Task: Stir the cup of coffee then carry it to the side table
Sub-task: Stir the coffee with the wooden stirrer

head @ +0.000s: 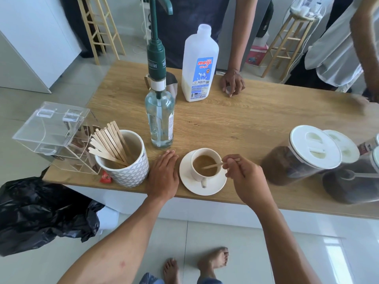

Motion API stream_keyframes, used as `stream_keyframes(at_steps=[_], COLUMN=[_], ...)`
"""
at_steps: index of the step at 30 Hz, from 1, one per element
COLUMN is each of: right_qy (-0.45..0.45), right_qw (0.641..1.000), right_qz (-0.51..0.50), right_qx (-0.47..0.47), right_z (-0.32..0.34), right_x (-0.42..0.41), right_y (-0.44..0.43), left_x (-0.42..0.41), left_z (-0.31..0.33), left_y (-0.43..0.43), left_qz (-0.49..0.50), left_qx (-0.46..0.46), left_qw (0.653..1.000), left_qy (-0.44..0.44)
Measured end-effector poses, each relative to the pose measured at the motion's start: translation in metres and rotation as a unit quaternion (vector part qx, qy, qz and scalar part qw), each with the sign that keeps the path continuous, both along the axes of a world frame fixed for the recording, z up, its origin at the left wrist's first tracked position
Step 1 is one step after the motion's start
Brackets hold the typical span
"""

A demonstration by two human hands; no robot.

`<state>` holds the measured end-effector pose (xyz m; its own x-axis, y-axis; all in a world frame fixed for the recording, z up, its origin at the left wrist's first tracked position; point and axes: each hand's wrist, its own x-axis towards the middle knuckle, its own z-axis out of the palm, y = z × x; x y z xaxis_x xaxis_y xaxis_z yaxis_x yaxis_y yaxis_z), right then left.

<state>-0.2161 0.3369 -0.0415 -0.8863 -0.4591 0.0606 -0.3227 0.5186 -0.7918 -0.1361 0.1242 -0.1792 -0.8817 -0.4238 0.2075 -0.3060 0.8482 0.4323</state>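
Coffee point(205, 165), light brown and milky, filled a small white cup point(202, 175) that stood on a white saucer point(189, 182) near the front edge of the wooden table point(246, 119). The cup's handle pointed toward the person. A thin wooden stir stick point(215, 165) lay slanted across the cup, its lower end in the drink and its upper end rising past the right rim.

The right hand point(244, 175) hovered just to the right of the cup, thumb and forefinger pinched on the stick's upper end, the other fingers curled in loosely. The left hand point(164, 175) lay flat on the table just left of the saucer, palm down, fingers pressed together and pointing away from the person; whether it touched the saucer's rim could not be told.

Left of that hand stood a patterned white mug point(127, 173) packed with more wooden sticks, and beyond it a clear acrylic box point(51, 130). Behind the cup rose a glass syrup bottle point(160, 124) with a green pump, and farther back a milk jug point(200, 66). Lidded jars point(303, 156) sat to the right.
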Motion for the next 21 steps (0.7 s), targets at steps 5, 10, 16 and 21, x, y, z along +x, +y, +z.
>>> stream_keyframes(at_steps=[5, 10, 16, 21], right_qy=[0.031, 0.014, 0.011, 0.03], right_qw=[0.999, 1.0, 1.0, 0.999], right_qz=[-0.028, -0.015, 0.012, -0.038], right_qx=[-0.006, 0.003, 0.015, -0.005], right_z=[0.0023, 0.0014, 0.0028, 0.0038], right_x=[-0.0065, -0.0041, -0.0044, -0.0097], right_y=[-0.0009, -0.0002, -0.0063, 0.0015], left_x=[-0.0009, -0.0007, 0.0002, -0.0005], left_z=[-0.0012, -0.0006, 0.0014, 0.003], left_y=[-0.0009, -0.0003, 0.0003, 0.0011], left_qz=[-0.001, 0.001, 0.003, 0.001], left_qx=[-0.001, 0.0, 0.0, 0.001], left_qw=[1.0, 1.0, 1.0, 1.0], left_qy=[-0.003, -0.004, -0.014, -0.023])
